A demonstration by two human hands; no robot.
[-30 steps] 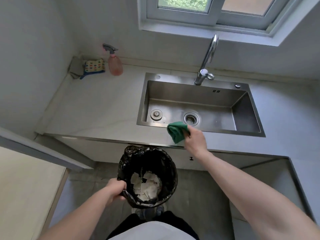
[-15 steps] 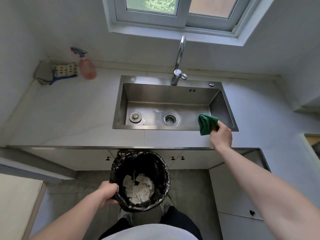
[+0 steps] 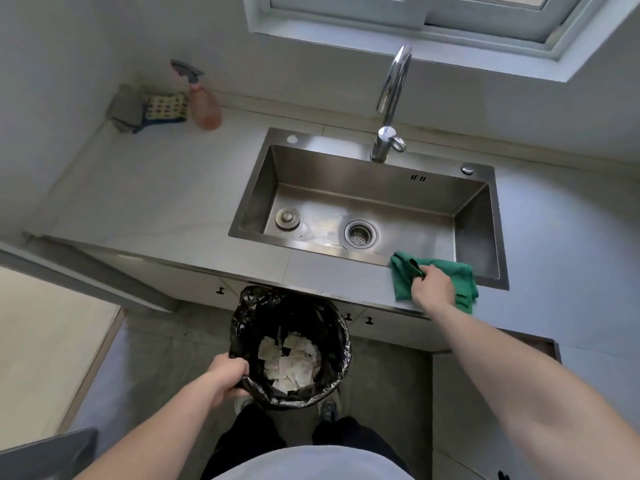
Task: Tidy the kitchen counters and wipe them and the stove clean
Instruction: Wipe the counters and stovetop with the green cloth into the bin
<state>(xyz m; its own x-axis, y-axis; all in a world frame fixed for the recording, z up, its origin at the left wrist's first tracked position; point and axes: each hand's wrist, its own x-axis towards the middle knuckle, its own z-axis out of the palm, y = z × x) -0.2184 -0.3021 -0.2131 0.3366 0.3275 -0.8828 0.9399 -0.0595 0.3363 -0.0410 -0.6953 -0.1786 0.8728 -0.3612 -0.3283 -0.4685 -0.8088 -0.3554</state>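
My right hand (image 3: 433, 285) grips a green cloth (image 3: 460, 273) that lies spread on the pale counter (image 3: 156, 199) at the sink's front right rim. My left hand (image 3: 227, 375) holds the left rim of a bin lined with a black bag (image 3: 256, 317), below the counter's front edge. White paper scraps (image 3: 289, 362) lie at the bottom of the bin. The steel sink (image 3: 381, 188) sits in the counter, with a tall tap (image 3: 389, 109) behind it.
A pink spray bottle (image 3: 204, 105) and folded cloths (image 3: 157, 107) stand in the counter's far left corner by the wall. Cabinet doors with black knobs (image 3: 220, 291) run under the counter. A window (image 3: 433, 15) is above the tap. My feet are beside the bin.
My right hand has brought the green cloth down from the air onto the counter at the sink's front right rim, where it now lies spread. My left hand still holds the bin.
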